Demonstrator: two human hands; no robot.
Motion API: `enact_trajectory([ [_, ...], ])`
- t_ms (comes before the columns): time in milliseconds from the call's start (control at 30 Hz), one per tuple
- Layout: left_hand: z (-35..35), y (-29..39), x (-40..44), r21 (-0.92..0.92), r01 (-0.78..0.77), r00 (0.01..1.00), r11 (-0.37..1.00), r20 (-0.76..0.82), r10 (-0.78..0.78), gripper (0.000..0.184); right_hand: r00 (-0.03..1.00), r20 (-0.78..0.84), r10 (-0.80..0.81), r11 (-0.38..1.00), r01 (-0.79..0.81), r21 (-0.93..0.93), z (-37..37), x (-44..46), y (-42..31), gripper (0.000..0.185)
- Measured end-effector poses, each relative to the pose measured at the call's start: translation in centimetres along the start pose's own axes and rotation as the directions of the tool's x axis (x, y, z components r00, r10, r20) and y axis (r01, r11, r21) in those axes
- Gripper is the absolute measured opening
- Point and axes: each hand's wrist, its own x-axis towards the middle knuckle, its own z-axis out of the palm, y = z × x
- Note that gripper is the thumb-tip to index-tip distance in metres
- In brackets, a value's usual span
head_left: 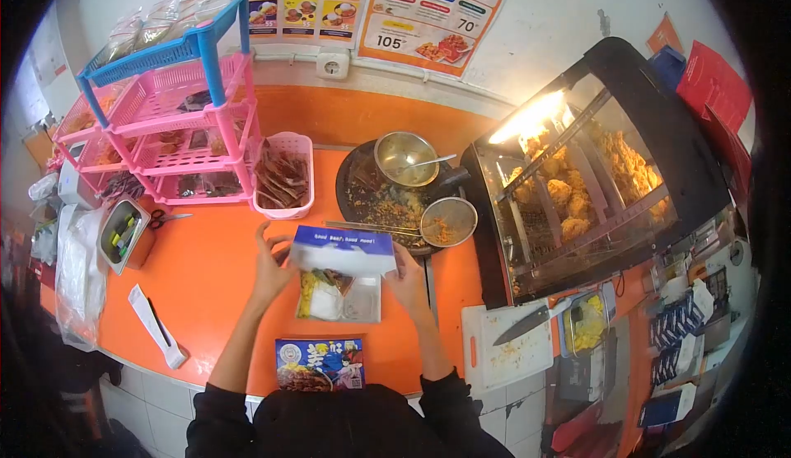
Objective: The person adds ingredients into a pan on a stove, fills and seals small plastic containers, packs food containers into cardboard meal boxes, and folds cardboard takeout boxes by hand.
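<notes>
A printed card (pixel 320 364) lies nearest. Beyond it, the left hand (pixel 272 272), fingers parted, and right hand (pixel 409 282), fingers nearly closed, hold the food box's (pixel 363 300) raised lid (pixel 344 250).

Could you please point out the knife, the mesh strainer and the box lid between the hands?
Chef's knife (pixel 521 326): head view, on its blade.
Mesh strainer (pixel 448 221): head view, on its mesh basket.
Box lid (pixel 344 240): head view, on its blue printed panel.
</notes>
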Motion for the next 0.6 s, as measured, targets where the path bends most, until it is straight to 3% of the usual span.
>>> enact_trajectory([
  [67,-2.6,0.9,-0.3,0.108,0.163,0.966,0.981,0.187,-0.181,0.065,0.997,0.065,0.036,0.996,-0.041,0.082,-1.0,-0.1,0.8,0.055],
  [100,-2.8,2.8,-1.1,0.158,0.071,0.954,0.985,0.277,-0.114,0.056,0.993,0.115,0.03,0.992,-0.043,0.118,-1.4,-0.4,0.2,0.053],
  [200,-3.9,1.6,-2.7,0.263,-0.211,0.889,0.942,0.451,0.073,0.056,0.956,0.174,-0.237,0.967,0.249,-0.052,-1.6,-2.0,2.7,0.058],
  [300,-4.3,-4.5,-3.9,0.313,-0.545,0.78,0.778,0.529,0.334,0.055,0.91,0.242,-0.338,0.865,0.401,-0.301,-1.4,-4.9,3.5,0.061],
  [400,-3.7,-6.4,-5.3,0.384,-0.535,0.817,0.753,0.464,0.343,0.05,0.777,0.175,-0.604,0.693,0.621,-0.367,0.6,-6.0,7.2,0.058],
  [500,-2.3,-2.8,-6.3,0.358,-0.542,0.824,0.76,0.404,0.397,0.047,0.759,0.082,-0.646,0.702,0.633,-0.327,1.4,-6.2,5.6,0.058],
  [600,-0.2,-3.4,-6.0,0.283,-0.395,0.918,0.874,0.161,0.362,0.037,0.841,-0.053,-0.539,0.812,0.501,-0.298,2.0,-5.2,3.5,0.049],
])
